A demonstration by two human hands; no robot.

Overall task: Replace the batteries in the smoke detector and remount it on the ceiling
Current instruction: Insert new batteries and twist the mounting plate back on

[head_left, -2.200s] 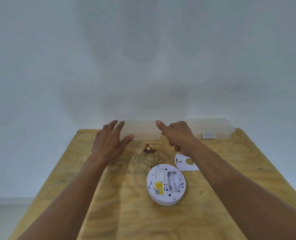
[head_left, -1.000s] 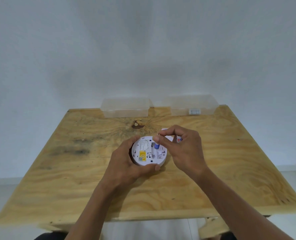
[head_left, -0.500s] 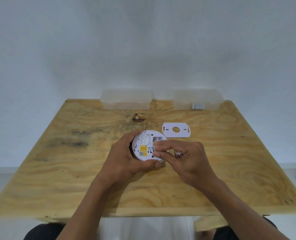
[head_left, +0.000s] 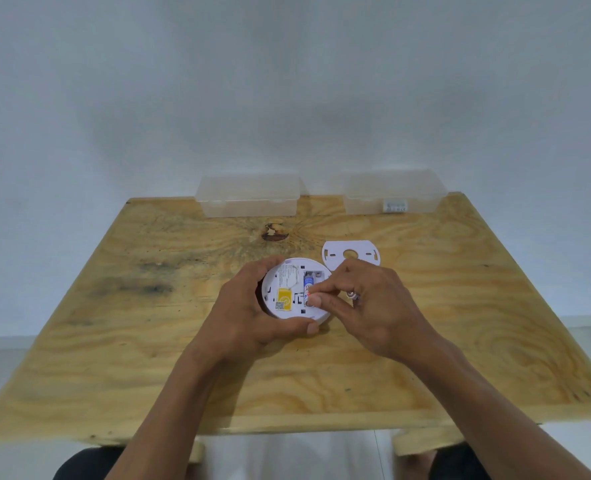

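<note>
Nearest, both forearms reach in over the near edge of the bench (head_left: pixel 114 358). The left hand (head_left: pixel 249 313) cups the smoke detector (head_left: pixel 289 292), which sits back-side up on the wood just left of centre, thumb on its near rim and fingers round its left and far side. The right hand (head_left: pixel 366 306) is grasping a battery (head_left: pixel 308 285) with thumb and forefinger, pressing it into the open compartment on the detector's right half; a second battery (head_left: pixel 352 294) shows tucked between its curled fingers.

Half a second ago the fingers covered the bay; now the blue-labelled cell lies lengthwise in it, its far end at the compartment wall. A second ago it was upright at the opening. So the first cell looks almost seated, one more remains, then closing up and remounting.

Just beyond the right hand, the white mounting plate (head_left: pixel 351 256) lies flat, near but apart from the detector. Farther on is a dark knot (head_left: pixel 274 233) in the wood. At the far edge stand two clear plastic boxes, one left (head_left: pixel 249 195) and one right (head_left: pixel 394 190), well clear of the work. Nothing blocks the hands; only the fingers hide the battery's near end.
</note>
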